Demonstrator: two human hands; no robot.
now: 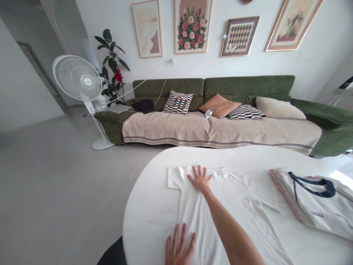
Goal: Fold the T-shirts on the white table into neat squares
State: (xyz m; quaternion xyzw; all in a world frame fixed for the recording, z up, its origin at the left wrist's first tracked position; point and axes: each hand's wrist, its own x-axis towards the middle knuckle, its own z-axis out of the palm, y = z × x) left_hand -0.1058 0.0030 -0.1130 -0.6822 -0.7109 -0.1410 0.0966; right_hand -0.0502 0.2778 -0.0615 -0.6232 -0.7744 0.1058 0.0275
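A white T-shirt [228, 206] lies spread flat on a round white table [143, 213]. My right hand [200, 179] reaches across it and presses flat near the collar and left shoulder, fingers spread apart. My left hand [179, 248] lies flat on the shirt's lower left part at the near edge, fingers open. Neither hand holds anything.
A folded white garment with dark navy collar trim [314, 200] rests on the table's right side. Beyond the table stand a long green sofa [248, 88] with a beige throw and several cushions, a white standing fan [78, 81] and a potted plant [113, 66].
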